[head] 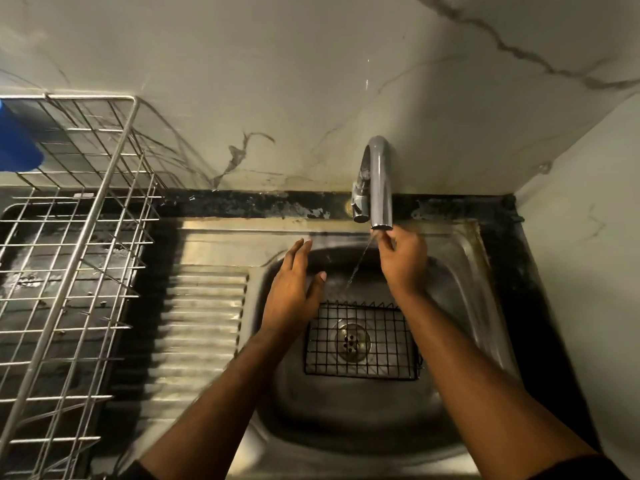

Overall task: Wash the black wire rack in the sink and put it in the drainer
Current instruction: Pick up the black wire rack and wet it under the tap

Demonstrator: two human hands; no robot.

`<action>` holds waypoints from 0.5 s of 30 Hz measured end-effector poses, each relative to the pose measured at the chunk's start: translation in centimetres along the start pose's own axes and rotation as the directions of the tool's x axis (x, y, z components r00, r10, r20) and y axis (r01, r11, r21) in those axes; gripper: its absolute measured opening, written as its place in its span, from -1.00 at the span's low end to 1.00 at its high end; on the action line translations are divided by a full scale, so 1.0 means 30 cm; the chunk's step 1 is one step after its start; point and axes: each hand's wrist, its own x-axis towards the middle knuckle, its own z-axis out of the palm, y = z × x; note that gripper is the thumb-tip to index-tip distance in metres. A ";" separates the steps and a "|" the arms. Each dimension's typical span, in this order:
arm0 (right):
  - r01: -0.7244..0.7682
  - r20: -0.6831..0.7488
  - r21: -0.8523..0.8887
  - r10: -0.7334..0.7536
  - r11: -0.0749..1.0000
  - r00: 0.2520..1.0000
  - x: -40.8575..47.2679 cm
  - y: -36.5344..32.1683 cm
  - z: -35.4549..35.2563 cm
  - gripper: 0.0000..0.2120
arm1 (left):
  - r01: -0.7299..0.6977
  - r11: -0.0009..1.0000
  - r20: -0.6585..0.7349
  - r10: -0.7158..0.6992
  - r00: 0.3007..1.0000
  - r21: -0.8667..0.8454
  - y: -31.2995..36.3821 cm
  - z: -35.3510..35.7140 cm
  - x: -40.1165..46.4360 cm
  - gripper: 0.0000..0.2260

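Observation:
A black wire rack (pixel 381 355) lies flat on the bottom of the steel sink (pixel 346 427), over the drain. My left hand (pixel 294 292) hovers above the sink's left side, fingers spread, holding nothing. My right hand (pixel 403 258) is up under the tap spout (pixel 379 188), fingertips right at its mouth. A thin stream of water falls past it into the basin. The metal wire drainer (pixel 72 258) stands on the counter at the left.
A blue container (pixel 17 140) sits at the drainer's back left corner. A ribbed steel draining board (pixel 201 327) lies between drainer and basin. Marble-patterned walls close in behind and on the right.

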 end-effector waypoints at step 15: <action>0.058 0.465 -0.449 0.177 0.892 0.868 -0.441 0.295 -0.063 -0.65 | 0.153 0.985 0.381 -0.174 0.908 0.085 -0.069 0.255 -0.181 -0.58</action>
